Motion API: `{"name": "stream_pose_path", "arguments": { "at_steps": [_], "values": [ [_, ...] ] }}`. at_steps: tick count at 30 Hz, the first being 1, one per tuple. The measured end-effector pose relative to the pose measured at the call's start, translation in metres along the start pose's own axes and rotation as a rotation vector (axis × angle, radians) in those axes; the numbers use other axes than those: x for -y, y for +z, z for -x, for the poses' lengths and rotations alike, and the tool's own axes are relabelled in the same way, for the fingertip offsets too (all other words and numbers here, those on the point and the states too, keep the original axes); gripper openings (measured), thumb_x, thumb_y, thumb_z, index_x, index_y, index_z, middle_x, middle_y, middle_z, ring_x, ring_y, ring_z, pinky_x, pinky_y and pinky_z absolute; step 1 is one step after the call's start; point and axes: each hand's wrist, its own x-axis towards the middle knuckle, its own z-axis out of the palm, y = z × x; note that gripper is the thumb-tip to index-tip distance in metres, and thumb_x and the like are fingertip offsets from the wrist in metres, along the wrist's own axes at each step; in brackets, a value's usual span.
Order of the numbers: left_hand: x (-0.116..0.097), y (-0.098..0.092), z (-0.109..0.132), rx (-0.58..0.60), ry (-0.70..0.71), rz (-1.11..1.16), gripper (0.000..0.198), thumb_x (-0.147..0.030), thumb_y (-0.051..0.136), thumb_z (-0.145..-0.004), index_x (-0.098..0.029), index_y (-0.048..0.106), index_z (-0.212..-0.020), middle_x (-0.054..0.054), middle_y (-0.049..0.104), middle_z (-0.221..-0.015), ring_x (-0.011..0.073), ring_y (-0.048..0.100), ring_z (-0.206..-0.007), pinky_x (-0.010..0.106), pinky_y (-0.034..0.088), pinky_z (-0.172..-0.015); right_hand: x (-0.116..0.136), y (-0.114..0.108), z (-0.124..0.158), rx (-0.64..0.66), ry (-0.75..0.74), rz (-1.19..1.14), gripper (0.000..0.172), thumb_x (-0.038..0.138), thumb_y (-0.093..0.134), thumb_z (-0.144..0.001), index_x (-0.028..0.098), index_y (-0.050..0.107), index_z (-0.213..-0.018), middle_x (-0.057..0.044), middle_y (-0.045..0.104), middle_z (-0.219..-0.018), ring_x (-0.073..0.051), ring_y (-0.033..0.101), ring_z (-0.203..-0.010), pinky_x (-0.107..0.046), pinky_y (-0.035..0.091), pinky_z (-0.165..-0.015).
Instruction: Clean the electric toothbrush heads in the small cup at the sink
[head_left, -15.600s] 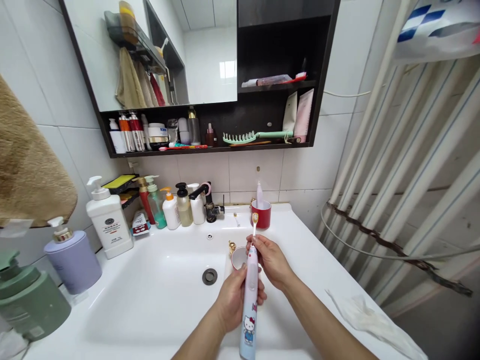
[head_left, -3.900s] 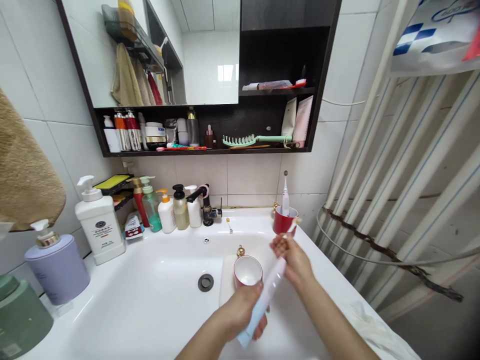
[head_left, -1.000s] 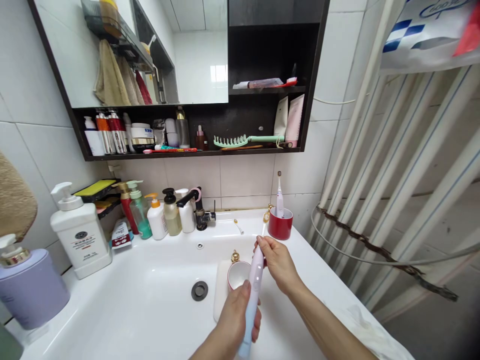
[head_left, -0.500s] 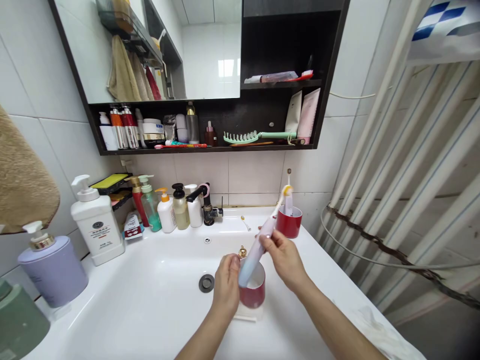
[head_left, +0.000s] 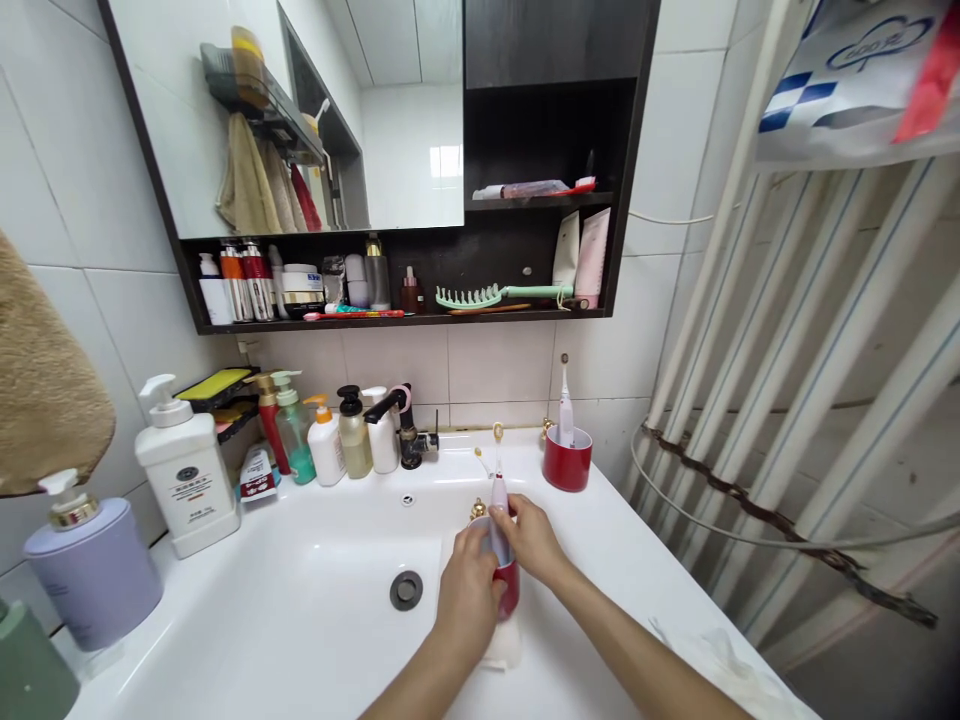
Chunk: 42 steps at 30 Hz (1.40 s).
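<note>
A pink-white electric toothbrush (head_left: 499, 492) stands almost upright, brush head up, its lower end inside a red cup (head_left: 510, 592). My right hand (head_left: 534, 538) closes its fingers and thumb around the toothbrush's handle from the right. My left hand (head_left: 469, 588) wraps the near left side of the cup, fingertips at its rim. The cup is at the sink's right side, with a white cloth-like thing (head_left: 504, 648) below it. Behind, another red cup (head_left: 568, 464) holds a second electric toothbrush (head_left: 565, 412). A small brush head (head_left: 482, 461) lies on the back ledge.
Left of the black faucet (head_left: 409, 440), several pump bottles (head_left: 352, 440) line the ledge. The basin drain (head_left: 406, 590) is left of my hands. A dark mirror cabinet (head_left: 540, 130) hangs above. Pipes (head_left: 795, 330) run along the right, near crumpled clear plastic (head_left: 712, 660).
The electric toothbrush has gone from tilted above the cup to upright with its base inside. My left hand has moved onto the cup. The view has shifted slightly.
</note>
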Motion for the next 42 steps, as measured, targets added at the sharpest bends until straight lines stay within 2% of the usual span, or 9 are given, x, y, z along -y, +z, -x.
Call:
{"name": "stream_pose_path", "arguments": {
  "at_steps": [6, 11, 20, 25, 29, 31, 34, 37, 42],
  "values": [
    [-0.014, -0.004, -0.072, -0.06, 0.115, -0.051, 0.015, -0.011, 0.045, -0.057, -0.017, 0.054, -0.068, 0.005, 0.042, -0.104, 0.0179, 0.03, -0.101, 0.03, 0.029, -0.083, -0.003, -0.032, -0.065, -0.093, 0.03, 0.103, 0.017, 0.03, 0.04, -0.065, 0.018, 0.052, -0.065, -0.003, 0.055, -0.057, -0.014, 0.048, -0.053, -0.022, 0.03, -0.049],
    [-0.021, 0.009, -0.131, -0.088, 0.141, -0.052, 0.016, -0.01, 0.046, -0.058, -0.017, 0.054, -0.07, 0.004, 0.043, -0.102, 0.0178, 0.031, -0.099, 0.03, 0.03, -0.081, -0.015, -0.042, -0.118, -0.163, 0.111, 0.224, 0.014, 0.022, 0.044, -0.064, 0.015, 0.053, -0.072, -0.007, 0.058, -0.067, -0.016, 0.05, -0.062, -0.023, 0.03, -0.052],
    [-0.006, 0.034, -0.17, -0.073, 0.139, 0.001, 0.021, -0.007, 0.043, -0.057, -0.016, 0.055, -0.073, 0.005, 0.044, -0.1, 0.0178, 0.031, -0.099, 0.029, 0.029, -0.081, -0.043, -0.031, -0.152, -0.151, 0.212, 0.274, 0.018, 0.014, 0.046, -0.062, 0.012, 0.053, -0.079, -0.011, 0.059, -0.072, -0.018, 0.052, -0.067, -0.023, 0.031, -0.054],
    [-0.009, 0.031, -0.17, -0.082, 0.111, 0.077, 0.028, -0.006, 0.045, -0.056, -0.017, 0.053, -0.08, 0.004, 0.044, -0.102, 0.0173, 0.032, -0.1, 0.03, 0.026, -0.085, -0.042, -0.029, -0.154, -0.153, 0.218, 0.239, 0.021, 0.015, 0.047, -0.061, 0.011, 0.054, -0.081, -0.012, 0.059, -0.072, -0.019, 0.052, -0.069, -0.024, 0.033, -0.056],
    [-0.008, 0.016, -0.154, -0.163, 0.047, 0.181, 0.035, -0.006, 0.048, -0.053, -0.018, 0.05, -0.086, 0.004, 0.041, -0.106, 0.0165, 0.03, -0.102, 0.029, 0.023, -0.086, -0.032, -0.037, -0.141, -0.217, 0.185, 0.179, 0.033, 0.018, 0.046, -0.061, 0.012, 0.049, -0.094, -0.013, 0.054, -0.087, -0.019, 0.048, -0.082, -0.025, 0.033, -0.066],
    [-0.005, 0.006, -0.143, -0.22, -0.018, 0.254, 0.035, -0.007, 0.048, -0.053, -0.018, 0.049, -0.087, 0.005, 0.045, -0.099, 0.016, 0.036, -0.096, 0.03, 0.026, -0.083, -0.025, -0.041, -0.128, -0.245, 0.151, 0.132, 0.039, 0.019, 0.044, -0.063, 0.012, 0.045, -0.101, -0.012, 0.052, -0.091, -0.018, 0.047, -0.083, -0.026, 0.032, -0.069],
    [-0.006, -0.015, -0.127, -0.284, -0.126, 0.404, 0.036, -0.012, 0.045, -0.058, -0.014, 0.044, -0.094, 0.001, 0.049, -0.07, 0.0122, 0.046, -0.068, 0.029, 0.035, -0.068, -0.012, -0.045, -0.103, -0.245, 0.11, 0.045, 0.043, 0.02, 0.041, -0.063, 0.011, 0.041, -0.105, -0.007, 0.054, -0.076, -0.016, 0.049, -0.07, -0.026, 0.034, -0.066],
    [-0.026, -0.044, -0.111, -0.3, -0.129, 0.589, 0.051, -0.015, 0.042, -0.061, -0.013, 0.025, -0.11, -0.006, 0.04, -0.052, 0.0063, 0.041, -0.047, 0.022, 0.036, -0.054, 0.012, -0.05, -0.076, -0.238, 0.08, -0.076, 0.05, 0.021, 0.037, -0.064, 0.012, 0.029, -0.113, 0.002, 0.048, -0.053, -0.011, 0.046, -0.052, -0.023, 0.037, -0.055],
    [-0.087, -0.095, -0.077, -0.25, 0.043, 0.849, 0.068, -0.016, 0.043, -0.063, -0.026, 0.002, -0.116, -0.009, 0.039, -0.055, 0.002, 0.036, -0.043, 0.017, 0.034, -0.048, 0.081, -0.078, -0.031, -0.183, -0.131, -0.788, 0.067, 0.018, 0.038, -0.063, 0.025, 0.003, -0.119, 0.01, 0.036, -0.049, -0.005, 0.033, -0.037, -0.018, 0.032, -0.04]
  ]
}}
